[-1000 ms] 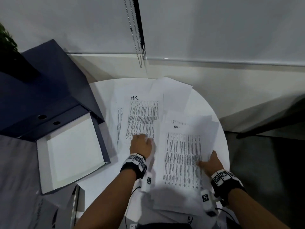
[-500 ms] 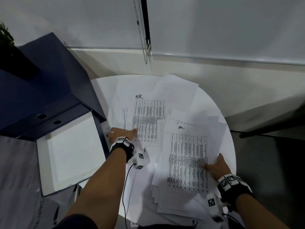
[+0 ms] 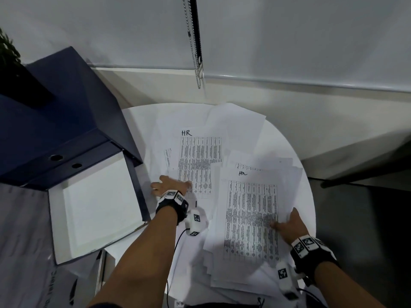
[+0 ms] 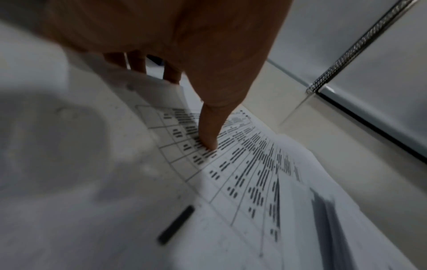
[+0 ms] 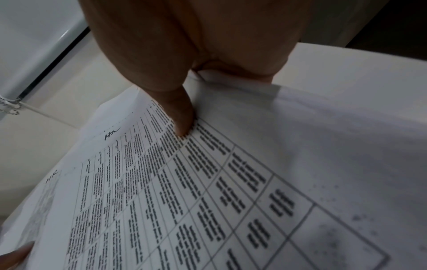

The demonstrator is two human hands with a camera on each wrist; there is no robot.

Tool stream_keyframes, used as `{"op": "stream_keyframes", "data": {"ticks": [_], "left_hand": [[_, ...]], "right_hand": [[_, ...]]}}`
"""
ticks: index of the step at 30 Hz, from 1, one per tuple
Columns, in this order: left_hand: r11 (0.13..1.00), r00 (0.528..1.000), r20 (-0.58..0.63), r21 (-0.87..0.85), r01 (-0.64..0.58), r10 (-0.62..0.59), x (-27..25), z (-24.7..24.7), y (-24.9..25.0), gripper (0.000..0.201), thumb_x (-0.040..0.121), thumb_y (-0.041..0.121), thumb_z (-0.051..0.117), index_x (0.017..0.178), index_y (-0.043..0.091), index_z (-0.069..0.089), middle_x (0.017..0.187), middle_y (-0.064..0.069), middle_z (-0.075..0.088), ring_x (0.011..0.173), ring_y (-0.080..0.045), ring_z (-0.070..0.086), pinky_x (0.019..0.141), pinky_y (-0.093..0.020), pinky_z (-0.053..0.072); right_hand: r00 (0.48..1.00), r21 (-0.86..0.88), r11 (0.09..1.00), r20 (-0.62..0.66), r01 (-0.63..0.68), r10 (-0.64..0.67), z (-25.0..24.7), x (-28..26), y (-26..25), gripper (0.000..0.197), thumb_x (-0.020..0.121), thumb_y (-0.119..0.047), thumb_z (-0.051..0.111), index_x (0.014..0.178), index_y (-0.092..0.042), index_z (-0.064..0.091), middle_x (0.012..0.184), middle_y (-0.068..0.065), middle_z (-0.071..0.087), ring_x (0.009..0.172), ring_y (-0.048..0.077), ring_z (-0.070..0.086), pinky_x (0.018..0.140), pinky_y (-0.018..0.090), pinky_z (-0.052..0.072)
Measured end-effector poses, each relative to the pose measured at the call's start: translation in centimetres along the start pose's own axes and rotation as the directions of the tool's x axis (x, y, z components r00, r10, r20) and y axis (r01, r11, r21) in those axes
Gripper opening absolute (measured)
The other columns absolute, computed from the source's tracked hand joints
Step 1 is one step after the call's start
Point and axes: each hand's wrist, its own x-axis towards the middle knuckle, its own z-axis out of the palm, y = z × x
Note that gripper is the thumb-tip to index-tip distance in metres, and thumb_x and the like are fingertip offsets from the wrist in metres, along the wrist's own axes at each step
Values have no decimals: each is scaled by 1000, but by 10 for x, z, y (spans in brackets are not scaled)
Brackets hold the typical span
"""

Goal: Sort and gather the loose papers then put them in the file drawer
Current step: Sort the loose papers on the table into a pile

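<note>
Loose printed sheets cover the round white table (image 3: 307,196). My left hand (image 3: 171,185) pinches the lower left corner of the sheet marked HR (image 3: 200,156). In the left wrist view its thumb (image 4: 210,131) presses the HR sheet (image 4: 242,173) and the fingers reach under the lifted edge. My right hand (image 3: 284,223) grips the right edge of the fanned stack of sheets (image 3: 249,218). There the thumb (image 5: 182,117) lies on the top sheet (image 5: 184,182) and the fingers are hidden beneath. The dark blue file drawer (image 3: 89,207) stands open at the left, white inside.
The drawer's dark blue cabinet (image 3: 55,121) rises at the table's left edge, with a plant (image 3: 6,52) behind it. A blind chain (image 3: 195,52) hangs above the far side of the table. A small black object (image 4: 176,224) lies on the papers near my left wrist. Dark floor lies to the right.
My left hand slid left from the bottom middle of the HR sheet to its lower left corner and took hold of it. My right hand kept its place on the stack.
</note>
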Motion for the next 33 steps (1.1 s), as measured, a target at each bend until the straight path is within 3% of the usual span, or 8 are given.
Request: {"op": "stream_keyframes", "data": {"ticks": [7,11,13,17,21,26,30,33], "left_hand": [[899,992,-14,-421,-118,124,-6,2,-3,81,78,14,73,137,19,18,119,-18,52,90,-35,58,76,-39,51],[923,986,27,-356,-144,164,-14,-20,2,73,87,27,68,147,8,32,141,-19,48,120,-37,54,93,-37,48],[929,968,-60,-270,-252,245,-21,-37,6,54,90,26,63,136,2,49,135,-19,56,117,-37,57,91,-37,49],[866,796,-454,-96,-491,401,-40,-78,8,37,95,21,53,127,4,58,118,-24,65,105,-43,62,87,-46,52],[678,636,-671,-264,-686,382,-59,-132,6,27,94,18,59,114,1,64,104,-24,70,94,-37,67,78,-34,50],[399,797,-266,-753,-523,542,-89,-140,-3,17,89,15,70,105,17,69,94,5,75,85,-12,73,74,-28,59],[646,821,5,-620,-446,571,-87,-62,-26,34,82,28,77,113,15,67,112,-4,73,102,-24,69,89,-41,55],[813,847,176,-431,-391,501,-103,-3,-39,58,88,28,71,138,11,47,130,0,56,116,-24,59,96,-32,48]], "right_hand": [[1000,4,1000,-4,16,-16,-1,-4,-1,54,75,-15,80,111,-9,40,110,14,59,100,35,60,93,49,49],[1000,15,1000,3,18,-18,-3,-7,-4,53,78,-14,78,114,-9,40,115,14,57,99,31,57,94,43,48],[1000,26,999,7,22,-22,-4,-9,-6,51,79,-13,77,114,-9,40,117,16,58,97,29,55,93,41,47],[1000,28,999,16,20,-20,-6,-14,-9,57,81,-12,75,126,-8,39,125,16,57,114,36,56,97,39,44],[1000,6,1000,17,15,-15,-8,-17,-11,59,81,-13,75,128,-8,39,129,16,57,118,36,55,99,39,42],[999,33,999,38,7,-8,-8,-15,-9,61,81,-12,75,130,-8,39,129,15,56,117,35,55,97,36,42],[998,61,998,56,21,-25,-11,-12,-7,56,82,-15,75,127,-7,43,124,15,59,104,29,58,94,34,43],[998,204,979,60,5,-18,-14,-14,-8,56,92,-40,60,134,-6,46,137,15,55,123,31,53,105,35,37]]}}
